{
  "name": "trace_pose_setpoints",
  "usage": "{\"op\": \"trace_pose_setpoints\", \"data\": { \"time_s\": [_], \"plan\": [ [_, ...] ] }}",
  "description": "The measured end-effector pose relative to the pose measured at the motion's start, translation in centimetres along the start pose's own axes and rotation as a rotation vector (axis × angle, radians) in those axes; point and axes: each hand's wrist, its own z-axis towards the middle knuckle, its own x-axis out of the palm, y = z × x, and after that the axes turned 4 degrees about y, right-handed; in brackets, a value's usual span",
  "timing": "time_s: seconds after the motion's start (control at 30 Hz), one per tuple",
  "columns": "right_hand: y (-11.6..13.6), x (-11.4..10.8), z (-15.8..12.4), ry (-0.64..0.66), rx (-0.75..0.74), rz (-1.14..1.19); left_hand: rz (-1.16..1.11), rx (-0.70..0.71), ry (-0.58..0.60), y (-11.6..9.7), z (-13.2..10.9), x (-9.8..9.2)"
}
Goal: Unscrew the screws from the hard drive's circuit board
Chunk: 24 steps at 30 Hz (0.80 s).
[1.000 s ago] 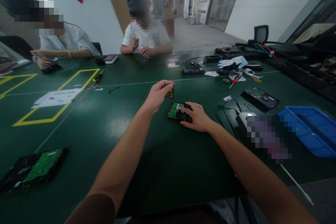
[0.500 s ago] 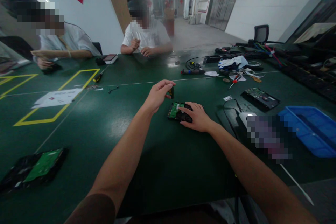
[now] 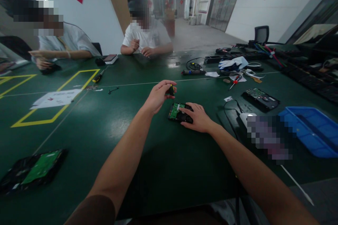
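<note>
My left hand (image 3: 159, 95) is closed around the dark, yellow-marked handle of a screwdriver (image 3: 171, 90), held upright over a hard drive (image 3: 173, 112). Its thin tip points down at the drive's far left part and is too small to see clearly. The hard drive lies flat on the green table, its green circuit board facing up. My right hand (image 3: 198, 117) rests across the drive's right part, fingers spread over its top and thumb along the near edge. That hand covers much of the drive's right side.
More hard drives lie at the near left (image 3: 34, 170) and at the right (image 3: 261, 98). A blue tray (image 3: 314, 130) stands at the right edge, beside a partly blurred object with a cable. A red screwdriver (image 3: 236, 81) and gloves (image 3: 233, 63) lie farther back. Two people sit across the table.
The screwdriver handle has turned a little between my left fingers. My right hand stays in place on the hard drive.
</note>
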Motion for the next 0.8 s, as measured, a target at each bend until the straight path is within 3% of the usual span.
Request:
{"op": "trace_pose_setpoints", "data": {
  "time_s": [0.8],
  "plan": [
    [-0.20,0.08,-0.11,-0.010,-0.010,0.000,0.257,0.059,-0.033,-0.04,-0.17,0.10]
  ]
}}
